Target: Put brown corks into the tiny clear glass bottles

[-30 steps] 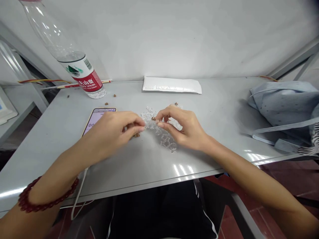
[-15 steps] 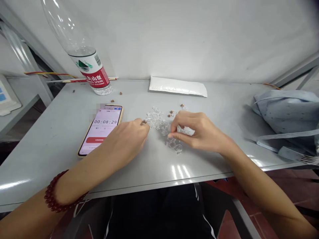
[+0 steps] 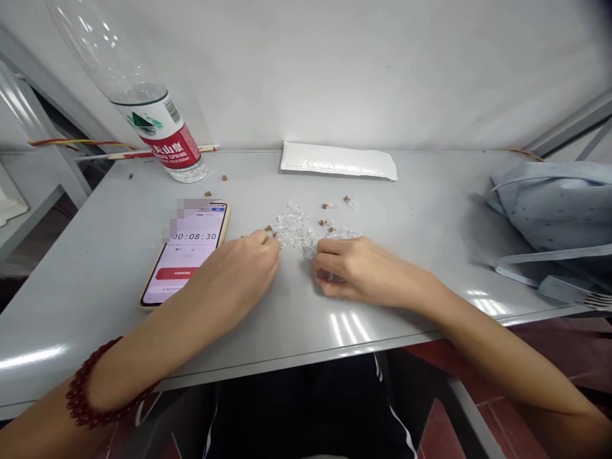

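Note:
On the desk lies a pile of tiny clear glass bottles (image 3: 292,233), with several corked ones, such as one corked bottle (image 3: 329,206), just behind. My right hand (image 3: 356,268) is down at the pile's near right side, its fingers curled over a few bottles; whether one is pinched is hidden. At the pile's left edge, my left hand (image 3: 246,264) rests with bent fingers close together, and a small brown cork (image 3: 268,228) shows beside the fingertips. Whatever those fingers hold is hidden behind the hand.
Left of the pile, a phone (image 3: 191,255) displays a running timer. Behind it are a loose cork (image 3: 208,193) and a water bottle (image 3: 167,137). A white packet (image 3: 337,160) lies by the wall, a light blue cloth bag (image 3: 554,204) at the right.
My right hand has lowered onto the near bottles, its fingers closing from a wider curl. One corked bottle behind the pile is now uncovered. My left hand has shifted slightly; more corks show near it.

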A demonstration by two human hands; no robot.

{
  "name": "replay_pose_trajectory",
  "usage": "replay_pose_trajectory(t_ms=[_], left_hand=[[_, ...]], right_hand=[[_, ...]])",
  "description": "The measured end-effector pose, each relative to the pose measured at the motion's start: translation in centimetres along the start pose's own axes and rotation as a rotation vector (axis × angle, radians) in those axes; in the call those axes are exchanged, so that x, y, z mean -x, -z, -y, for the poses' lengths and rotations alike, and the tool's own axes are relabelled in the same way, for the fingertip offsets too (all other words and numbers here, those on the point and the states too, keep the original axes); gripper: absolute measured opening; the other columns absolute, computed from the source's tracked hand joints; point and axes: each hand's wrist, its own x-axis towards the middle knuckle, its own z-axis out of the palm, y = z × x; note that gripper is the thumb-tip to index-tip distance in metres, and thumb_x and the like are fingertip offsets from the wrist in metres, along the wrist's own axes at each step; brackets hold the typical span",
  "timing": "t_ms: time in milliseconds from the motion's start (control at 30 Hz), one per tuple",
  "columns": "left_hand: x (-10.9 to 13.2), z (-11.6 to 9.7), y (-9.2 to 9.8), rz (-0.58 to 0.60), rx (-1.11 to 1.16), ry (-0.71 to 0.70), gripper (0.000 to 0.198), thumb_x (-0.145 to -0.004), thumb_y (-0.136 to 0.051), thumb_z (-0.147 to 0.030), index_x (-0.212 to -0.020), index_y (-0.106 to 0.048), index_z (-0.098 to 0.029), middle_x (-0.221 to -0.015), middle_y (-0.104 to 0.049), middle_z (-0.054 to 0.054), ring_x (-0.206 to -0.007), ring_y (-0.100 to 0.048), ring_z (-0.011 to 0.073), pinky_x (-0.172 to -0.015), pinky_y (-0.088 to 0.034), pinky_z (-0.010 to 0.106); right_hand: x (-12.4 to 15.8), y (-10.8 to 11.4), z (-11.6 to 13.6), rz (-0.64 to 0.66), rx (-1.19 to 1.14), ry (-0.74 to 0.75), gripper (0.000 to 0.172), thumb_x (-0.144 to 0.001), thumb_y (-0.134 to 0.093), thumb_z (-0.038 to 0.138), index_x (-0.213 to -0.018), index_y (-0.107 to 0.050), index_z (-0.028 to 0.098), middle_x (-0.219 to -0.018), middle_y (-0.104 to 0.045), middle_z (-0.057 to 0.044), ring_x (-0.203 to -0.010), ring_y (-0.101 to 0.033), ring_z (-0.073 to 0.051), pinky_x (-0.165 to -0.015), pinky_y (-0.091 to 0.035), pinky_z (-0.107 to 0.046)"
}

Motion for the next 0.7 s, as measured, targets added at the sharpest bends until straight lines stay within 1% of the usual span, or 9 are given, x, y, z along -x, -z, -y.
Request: replay_pose_trajectory(t_ms=[67,100,200,267,433,500,567,600,700], left_hand=[[-0.2,-0.6,0.4,-0.01,-0.054,0.012,0.022,-0.09,-0.047,-0.026,-0.076,-0.062,-0.019,-0.075,-0.064,0.006,-0.062,-0.057,0.0199,-0.056,-0.04,0.032],[-0.3,-0.9,0.7,-0.017,-0.031,0.017,0.019,-0.088,-0.049,-0.027,-0.077,-0.063,-0.02,-0.074,-0.065,0.005,-0.062,-0.058,0.0191,-0.057,-0.042,0.031],[-0.4,-2.0,1.5,-0.036,0.254,0.015,0.013,-0.086,-0.055,-0.028,-0.082,-0.066,-0.022,-0.076,-0.071,0.0,-0.065,-0.064,0.0157,-0.062,-0.049,0.027],[-0.4,-2.4,1.8,-0.057,0.381,-0.006,0.01,-0.085,-0.059,-0.029,-0.082,-0.067,-0.024,-0.079,-0.073,-0.002,-0.067,-0.066,0.0142,-0.064,-0.051,0.024],[-0.2,-2.9,2.0,-0.107,0.407,-0.052,0.01,-0.087,-0.064,-0.031,-0.083,-0.071,-0.024,-0.079,-0.074,-0.003,-0.068,-0.066,0.0129,-0.062,-0.051,0.022],[-0.2,-2.9,2.1,-0.144,0.381,-0.062,0.011,-0.089,-0.063,-0.03,-0.089,-0.073,-0.026,-0.081,-0.075,-0.004,-0.068,-0.065,0.0125,-0.059,-0.049,0.022],[-0.2,-3.0,2.2,-0.206,0.356,-0.062,0.012,-0.089,-0.063,-0.028,-0.092,-0.075,-0.028,-0.084,-0.076,-0.004,-0.07,-0.065,0.013,-0.058,-0.048,0.023],[-0.1,-3.1,2.2,-0.243,0.36,-0.053,0.012,-0.089,-0.065,-0.028,-0.091,-0.076,-0.029,-0.085,-0.077,-0.004,-0.072,-0.066,0.0135,-0.06,-0.049,0.024],[0.0,-3.5,2.2,-0.339,0.453,-0.011,0.005,-0.083,-0.073,-0.028,-0.08,-0.076,-0.03,-0.085,-0.078,-0.005,-0.08,-0.07,0.0162,-0.069,-0.055,0.027]], right_hand=[[-0.1,-0.1,-0.2,-0.054,-0.116,0.001,0.011,-0.09,-0.054,0.018,-0.083,-0.063,0.014,-0.084,-0.055,-0.004,-0.064,-0.046,-0.012,-0.059,-0.036,-0.028],[-0.1,-0.2,-0.3,-0.102,-0.183,0.004,0.011,-0.09,-0.055,0.02,-0.086,-0.063,0.014,-0.087,-0.056,-0.005,-0.067,-0.049,-0.013,-0.062,-0.039,-0.028],[-0.2,-0.3,-0.5,-0.251,-0.364,0.018,0.013,-0.092,-0.056,0.025,-0.093,-0.063,0.015,-0.096,-0.059,-0.006,-0.076,-0.054,-0.014,-0.065,-0.043,-0.027],[-0.1,-0.3,-0.5,-0.295,-0.467,0.024,0.013,-0.093,-0.056,0.027,-0.093,-0.063,0.015,-0.096,-0.061,-0.006,-0.077,-0.056,-0.013,-0.065,-0.045,-0.026],[0.0,0.0,-0.1,-0.265,-0.782,-0.044,0.013,-0.092,-0.06,0.028,-0.093,-0.064,0.016,-0.079,-0.065,0.0,-0.066,-0.058,-0.01,-0.061,-0.047,-0.025],[0.0,0.0,-0.1,-0.24,-0.911,-0.078,0.016,-0.091,-0.064,0.03,-0.097,-0.066,0.015,-0.079,-0.067,-0.001,-0.066,-0.061,-0.011,-0.06,-0.05,-0.025],[0.0,0.0,-0.2,-0.217,-1.03,-0.101,0.021,-0.09,-0.067,0.032,-0.102,-0.066,0.015,-0.082,-0.07,-0.003,-0.07,-0.066,-0.013,-0.061,-0.053,-0.026],[-0.1,-0.1,-0.2,-0.211,-1.082,-0.104,0.022,-0.09,-0.068,0.033,-0.103,-0.067,0.015,-0.084,-0.071,-0.004,-0.072,-0.067,-0.013,-0.063,-0.055,-0.027],[-0.2,-0.3,-0.2,-0.214,-1.201,-0.094,0.022,-0.089,-0.071,0.033,-0.103,-0.067,0.016,-0.086,-0.074,-0.004,-0.074,-0.069,-0.013,-0.068,-0.057,-0.028]])
